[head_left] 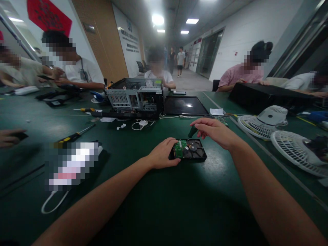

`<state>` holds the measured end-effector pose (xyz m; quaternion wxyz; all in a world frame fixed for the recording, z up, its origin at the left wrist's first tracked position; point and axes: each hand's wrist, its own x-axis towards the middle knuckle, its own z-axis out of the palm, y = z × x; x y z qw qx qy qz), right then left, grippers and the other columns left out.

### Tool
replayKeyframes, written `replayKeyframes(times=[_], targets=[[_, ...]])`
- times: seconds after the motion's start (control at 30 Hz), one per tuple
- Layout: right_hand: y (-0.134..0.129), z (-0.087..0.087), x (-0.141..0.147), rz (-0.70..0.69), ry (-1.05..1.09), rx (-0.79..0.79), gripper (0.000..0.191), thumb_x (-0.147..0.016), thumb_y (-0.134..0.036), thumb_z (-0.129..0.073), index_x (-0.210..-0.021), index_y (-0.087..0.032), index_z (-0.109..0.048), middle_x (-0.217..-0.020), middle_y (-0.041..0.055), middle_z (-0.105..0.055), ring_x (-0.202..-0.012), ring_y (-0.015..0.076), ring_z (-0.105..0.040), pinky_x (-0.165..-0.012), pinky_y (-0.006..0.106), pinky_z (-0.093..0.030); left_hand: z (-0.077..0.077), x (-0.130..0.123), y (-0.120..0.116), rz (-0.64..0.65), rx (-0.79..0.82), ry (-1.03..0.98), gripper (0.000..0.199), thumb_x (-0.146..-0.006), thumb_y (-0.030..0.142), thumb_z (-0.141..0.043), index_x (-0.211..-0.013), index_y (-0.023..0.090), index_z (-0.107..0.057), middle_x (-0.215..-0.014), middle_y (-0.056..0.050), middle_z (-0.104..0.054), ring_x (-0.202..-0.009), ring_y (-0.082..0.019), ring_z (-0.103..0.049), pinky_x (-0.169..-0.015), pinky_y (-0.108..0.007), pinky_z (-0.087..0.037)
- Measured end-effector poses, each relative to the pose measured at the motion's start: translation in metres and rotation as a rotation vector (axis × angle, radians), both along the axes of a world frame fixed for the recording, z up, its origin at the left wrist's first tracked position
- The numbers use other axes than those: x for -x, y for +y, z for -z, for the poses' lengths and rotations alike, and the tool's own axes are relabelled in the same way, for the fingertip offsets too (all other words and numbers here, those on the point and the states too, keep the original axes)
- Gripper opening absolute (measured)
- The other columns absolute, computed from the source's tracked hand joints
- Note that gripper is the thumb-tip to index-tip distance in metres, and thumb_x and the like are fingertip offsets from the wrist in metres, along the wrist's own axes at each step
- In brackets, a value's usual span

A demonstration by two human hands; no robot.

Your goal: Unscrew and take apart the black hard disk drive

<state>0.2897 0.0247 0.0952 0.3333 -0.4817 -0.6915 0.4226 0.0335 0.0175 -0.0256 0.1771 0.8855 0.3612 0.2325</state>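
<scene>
A hard drive [197, 154] lies on the green table with its green circuit board and round hub facing up. Around its left end my left hand [164, 153] is closed, thumb at the near side and fingers at the far side. Above the drive's far edge, my right hand [208, 131] pinches a small dark green screwdriver [192, 131] by its handle. The screwdriver points down toward the drive; its tip is too small to make out, so I cannot tell whether it touches.
An opened computer case [134, 99] stands beyond the drive, beside a flat black panel [186, 105]. White fan parts [266, 119] lie to the right. On the left are a yellow-black screwdriver [74, 136] and a blurred-out device with a white cable [48, 206]. Several people sit around the table.
</scene>
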Motion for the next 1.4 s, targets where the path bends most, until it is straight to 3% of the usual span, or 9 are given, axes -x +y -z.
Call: replayKeyframes(times=[0.23, 0.43, 0.73, 0.9, 1.1, 1.27, 1.4], targets=[[0.002, 0.003, -0.003, 0.089, -0.186, -0.240, 0.025, -0.093, -0.045, -0.063, -0.102, -0.024, -0.073, -0.082, 0.0045, -0.070, -0.074, 0.0200, -0.063, -0.068, 0.035, -0.051, 0.000, 0.001, 0.000, -0.008, 0.003, 0.024, 0.078, -0.081, 0.055, -0.073, -0.146, 0.021, -0.045, -0.149, -0.014, -0.047, -0.135, -0.034, -0.050, -0.116, -0.051, -0.044], [0.008, 0.010, -0.007, 0.176, -0.245, -0.346, 0.018, -0.093, -0.039, -0.062, -0.101, -0.025, -0.069, -0.083, 0.0041, -0.073, -0.072, 0.0205, -0.068, -0.070, 0.037, -0.054, -0.001, 0.000, 0.000, -0.006, 0.006, 0.027, 0.079, -0.082, 0.056, -0.073, -0.146, 0.020, -0.045, -0.148, -0.015, -0.047, -0.135, -0.034, -0.050, -0.116, -0.050, -0.045], [0.001, 0.004, 0.000, 0.215, -0.497, -0.499, 0.028, -0.092, -0.025, -0.061, -0.118, -0.025, -0.071, -0.089, 0.0070, -0.075, -0.084, 0.0271, -0.071, -0.083, 0.045, -0.053, 0.001, 0.001, 0.001, -0.022, -0.002, 0.041, 0.078, -0.080, 0.058, -0.074, -0.145, 0.023, -0.047, -0.150, -0.014, -0.045, -0.136, -0.035, -0.050, -0.115, -0.050, -0.045], [0.001, 0.004, 0.001, 0.218, -0.562, -0.634, 0.021, -0.094, -0.029, -0.060, -0.111, -0.025, -0.071, -0.097, 0.0089, -0.072, -0.091, 0.0271, -0.066, -0.083, 0.042, -0.049, 0.001, 0.001, 0.000, -0.026, 0.004, 0.033, 0.077, -0.081, 0.058, -0.074, -0.145, 0.024, -0.048, -0.150, -0.012, -0.046, -0.135, -0.034, -0.051, -0.113, -0.051, -0.046], [0.003, 0.007, 0.003, 0.218, -0.571, -0.668, 0.021, -0.095, -0.037, -0.060, -0.106, -0.026, -0.075, -0.095, 0.0092, -0.070, -0.089, 0.0262, -0.064, -0.083, 0.041, -0.049, -0.001, 0.000, -0.001, -0.023, 0.015, 0.025, 0.077, -0.080, 0.056, -0.075, -0.144, 0.024, -0.048, -0.149, -0.013, -0.047, -0.135, -0.035, -0.051, -0.115, -0.051, -0.045], [0.000, 0.007, 0.005, 0.194, -0.591, -0.668, 0.031, -0.095, -0.025, -0.055, -0.120, -0.022, -0.073, -0.105, 0.0139, -0.070, -0.097, 0.0304, -0.065, -0.090, 0.046, -0.049, 0.000, 0.000, -0.001, -0.027, -0.002, 0.041, 0.077, -0.081, 0.057, -0.074, -0.145, 0.023, -0.047, -0.150, -0.014, -0.046, -0.135, -0.034, -0.050, -0.115, -0.050, -0.045], [-0.001, 0.005, 0.003, 0.193, -0.625, -0.671, 0.030, -0.095, -0.022, -0.053, -0.118, -0.019, -0.072, -0.106, 0.0147, -0.071, -0.096, 0.0308, -0.065, -0.090, 0.047, -0.050, -0.001, 0.001, -0.001, -0.022, -0.005, 0.044, 0.078, -0.082, 0.057, -0.073, -0.146, 0.022, -0.046, -0.150, -0.014, -0.046, -0.135, -0.034, -0.050, -0.115, -0.050, -0.045]])
